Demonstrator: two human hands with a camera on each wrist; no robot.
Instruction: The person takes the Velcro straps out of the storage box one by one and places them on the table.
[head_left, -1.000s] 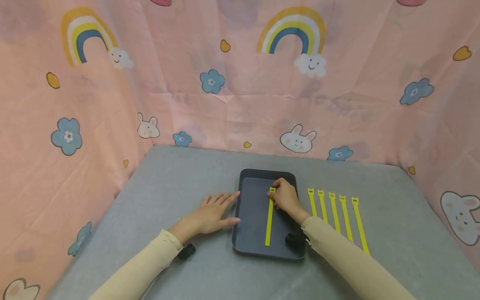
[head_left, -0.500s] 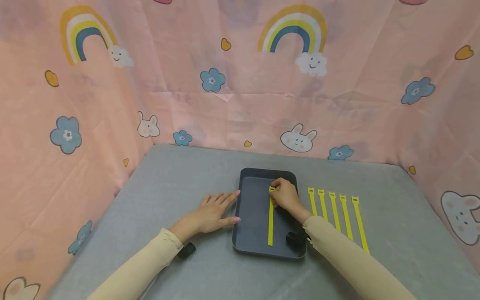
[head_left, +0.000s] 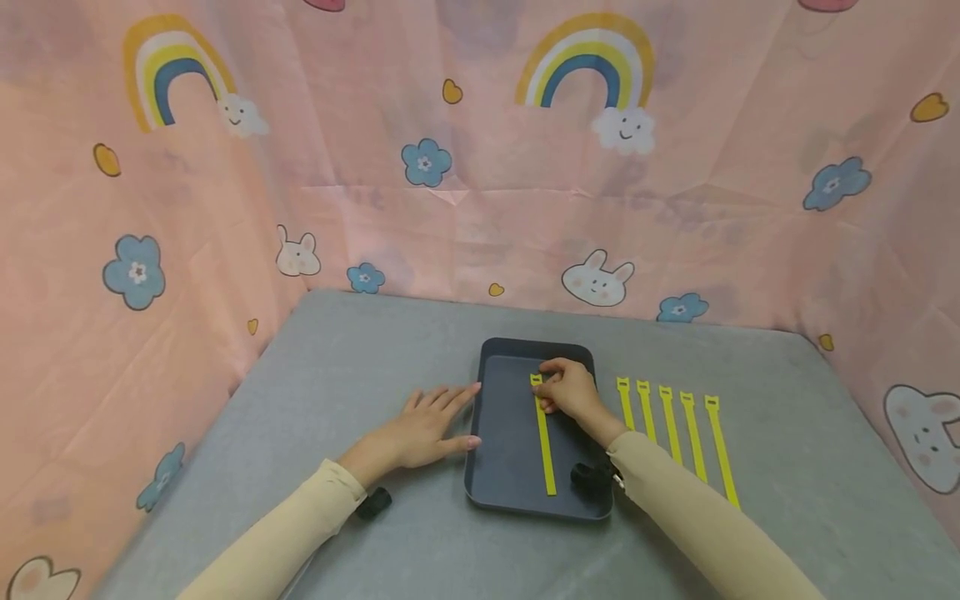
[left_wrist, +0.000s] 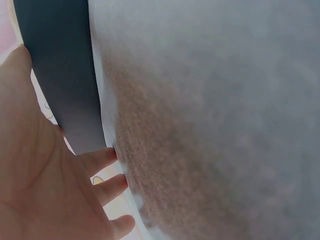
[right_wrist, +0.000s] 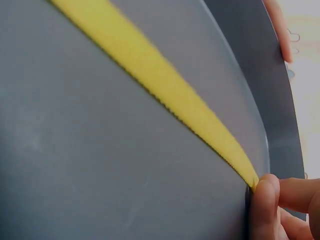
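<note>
A yellow hook-and-loop cable tie [head_left: 545, 450] lies lengthwise over the floor of the dark grey tray [head_left: 498, 483], slightly slanted. My right hand [head_left: 573, 390] pinches it near its slotted head, at the tray's far part. In the right wrist view the same cable tie [right_wrist: 170, 95] runs to the pinching thumb and finger. My left hand [head_left: 412, 433] is spread beside the tray, its fingertips touching the left rim. The left wrist view shows the palm of that left hand [left_wrist: 45, 165] with fingers extended against the tray's outer wall [left_wrist: 65, 75].
Several more yellow cable ties [head_left: 692, 433] lie in a row on the grey tabletop [head_left: 795, 450] right of the tray, partly covered by the right sleeve [head_left: 690, 508]. A pink patterned curtain [head_left: 480, 217] encloses the table at the back and sides.
The pinched cable tie has turned: its near end has swung right across the tray floor, and its head has shifted slightly left. My left hand has stayed at the rim.
</note>
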